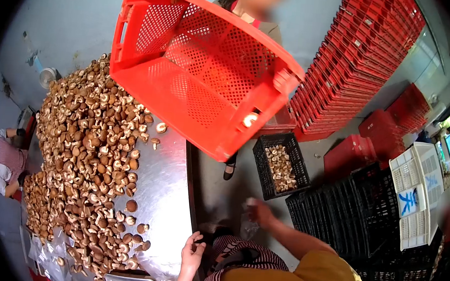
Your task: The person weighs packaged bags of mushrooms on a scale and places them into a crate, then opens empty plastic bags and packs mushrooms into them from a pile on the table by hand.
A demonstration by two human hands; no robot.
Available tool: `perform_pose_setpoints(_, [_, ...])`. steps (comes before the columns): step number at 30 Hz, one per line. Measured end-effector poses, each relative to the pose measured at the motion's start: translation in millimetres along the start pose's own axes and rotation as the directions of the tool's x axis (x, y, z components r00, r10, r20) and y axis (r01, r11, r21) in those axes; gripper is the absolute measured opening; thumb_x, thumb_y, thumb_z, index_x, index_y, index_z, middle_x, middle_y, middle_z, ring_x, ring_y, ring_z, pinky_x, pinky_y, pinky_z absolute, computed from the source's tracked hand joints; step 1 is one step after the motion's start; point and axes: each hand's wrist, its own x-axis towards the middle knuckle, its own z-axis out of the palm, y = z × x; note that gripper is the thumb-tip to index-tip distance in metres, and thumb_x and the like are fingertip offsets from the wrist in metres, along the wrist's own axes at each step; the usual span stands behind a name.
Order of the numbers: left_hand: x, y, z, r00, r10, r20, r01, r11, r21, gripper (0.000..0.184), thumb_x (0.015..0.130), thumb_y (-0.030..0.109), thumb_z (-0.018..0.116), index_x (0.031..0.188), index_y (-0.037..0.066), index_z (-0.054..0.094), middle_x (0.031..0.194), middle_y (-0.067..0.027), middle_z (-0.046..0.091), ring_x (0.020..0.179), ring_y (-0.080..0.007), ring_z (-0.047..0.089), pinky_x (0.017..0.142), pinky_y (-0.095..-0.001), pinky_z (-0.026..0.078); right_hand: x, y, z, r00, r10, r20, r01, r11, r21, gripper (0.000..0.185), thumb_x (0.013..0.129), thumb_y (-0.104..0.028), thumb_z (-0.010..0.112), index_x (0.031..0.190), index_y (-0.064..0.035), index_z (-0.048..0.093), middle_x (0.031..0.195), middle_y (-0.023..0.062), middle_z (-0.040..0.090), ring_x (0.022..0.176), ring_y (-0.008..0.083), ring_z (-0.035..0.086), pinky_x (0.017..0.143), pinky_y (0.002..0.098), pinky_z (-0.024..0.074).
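My left hand [192,252] is by the edge of the metal table [164,189], its fingers loosely bent and nothing visible in them. Motion blurs my right hand [259,212], which is out over the floor to the right of the table; its fingers are unclear. Something clear, like thin plastic [249,229], shows just below it. A large heap of shiitake mushrooms [91,145] covers the table's left side. Above the table's far edge, a red plastic crate [197,92] hangs tilted in front of another person, whose hands are mostly hidden by it.
A tall stack of red crates [349,66] leans at the back right. On the floor, a black crate [258,154] contains cut mushroom pieces. Black crates [336,209] and a white crate [415,194] stand at right. A co-worker in a striped apron [11,162] is at far left.
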Motion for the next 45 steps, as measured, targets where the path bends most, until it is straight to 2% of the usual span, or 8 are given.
perform_pose_setpoints(5, [-4, -2, 1, 0.999, -0.001, 0.044, 0.001, 1.000, 0.011, 0.040, 0.091, -0.007, 0.050, 0.131, -0.002, 0.047, 0.115, -0.0091, 0.061, 0.089, -0.0125, 0.061, 0.081, -0.0226, 0.048, -82, -83, 194, 0.868, -0.048, 0.495, 0.231, 0.920, -0.317, 0.039, 0.100, -0.037, 0.043, 0.122, -0.0068, 0.054, 0.095, 0.0032, 0.063, 0.078, 0.0116, 0.060, 0.070, 0.0281, 0.0492])
perform_pose_setpoints(8, [-10, -5, -2, 0.998, 0.001, 0.057, -0.003, 0.999, 0.043, 0.041, 0.091, -0.006, 0.050, 0.131, -0.002, 0.047, 0.116, -0.0100, 0.060, 0.090, -0.0128, 0.061, 0.081, -0.0234, 0.049, -135, -212, 274, 0.353, -0.640, 0.682, 0.763, 0.619, 0.186, 0.036, 0.103, -0.023, 0.041, 0.134, -0.0052, 0.043, 0.114, 0.0067, 0.057, 0.097, 0.0116, 0.056, 0.082, 0.0279, 0.0478])
perform_pose_setpoints(12, [-12, -12, -5, 1.000, 0.002, 0.024, -0.002, 1.000, 0.011, 0.042, 0.090, -0.006, 0.052, 0.131, -0.002, 0.047, 0.113, -0.0104, 0.062, 0.087, -0.0127, 0.062, 0.079, -0.0235, 0.049, -187, -222, 305, -0.016, -0.628, 0.778, 0.845, 0.407, 0.346, 0.039, 0.101, -0.023, 0.046, 0.133, -0.0027, 0.043, 0.118, 0.0098, 0.057, 0.105, 0.0180, 0.058, 0.089, 0.0345, 0.0472])
perform_pose_setpoints(16, [-18, -27, -17, 0.998, -0.053, -0.040, 0.057, 0.993, 0.106, 0.026, 0.090, 0.001, 0.058, 0.115, -0.005, 0.056, 0.099, -0.0092, 0.066, 0.085, -0.0144, 0.063, 0.079, -0.0257, 0.049, -160, -102, 293, 0.218, 0.083, 0.972, 0.797, 0.560, -0.227, 0.029, 0.099, -0.021, 0.051, 0.119, -0.0014, 0.057, 0.107, 0.0108, 0.063, 0.104, 0.0181, 0.060, 0.091, 0.0332, 0.0451])
perform_pose_setpoints(28, [-54, -10, -23, 0.977, 0.017, -0.212, 0.001, 0.996, 0.087, 0.040, 0.089, 0.013, 0.064, 0.127, 0.005, 0.053, 0.109, -0.0130, 0.067, 0.093, -0.0193, 0.065, 0.083, -0.0312, 0.051, -140, -46, 294, 0.373, -0.014, 0.928, 0.705, 0.654, -0.273, 0.025, 0.095, -0.014, 0.052, 0.115, -0.0004, 0.059, 0.107, 0.0056, 0.064, 0.092, 0.0150, 0.059, 0.085, 0.0285, 0.0465])
perform_pose_setpoints(32, [-74, -8, -32, 0.947, 0.034, -0.321, 0.010, 0.991, 0.135, 0.039, 0.088, 0.012, 0.062, 0.126, 0.005, 0.054, 0.109, -0.0156, 0.067, 0.094, -0.0248, 0.067, 0.082, -0.0343, 0.053, -140, -26, 311, 0.608, 0.038, 0.793, 0.435, 0.820, -0.373, 0.040, 0.102, -0.032, 0.040, 0.105, 0.0028, 0.059, 0.090, 0.0124, 0.065, 0.082, 0.0197, 0.063, 0.077, 0.0318, 0.0507])
perform_pose_setpoints(38, [-105, -13, -42, 0.905, -0.049, -0.422, 0.082, 0.995, 0.061, 0.039, 0.089, 0.012, 0.060, 0.127, 0.005, 0.054, 0.112, -0.0153, 0.066, 0.100, -0.0246, 0.065, 0.086, -0.0339, 0.051, -117, 10, 334, 0.545, 0.175, 0.820, 0.461, 0.755, -0.467, 0.042, 0.102, -0.034, 0.039, 0.104, 0.0028, 0.059, 0.088, 0.0117, 0.065, 0.077, 0.0180, 0.062, 0.074, 0.0313, 0.0496])
perform_pose_setpoints(45, [-146, -13, -46, 0.585, -0.067, -0.808, 0.067, 0.997, -0.035, 0.023, 0.090, 0.007, 0.060, 0.112, 0.003, 0.063, 0.093, -0.0085, 0.067, 0.081, -0.0147, 0.061, 0.074, -0.0283, 0.050, -92, 48, 350, 0.541, 0.301, 0.785, 0.396, 0.732, -0.554, 0.045, 0.101, -0.038, 0.040, 0.100, 0.0018, 0.061, 0.084, 0.0098, 0.065, 0.072, 0.0164, 0.061, 0.071, 0.0307, 0.0495])
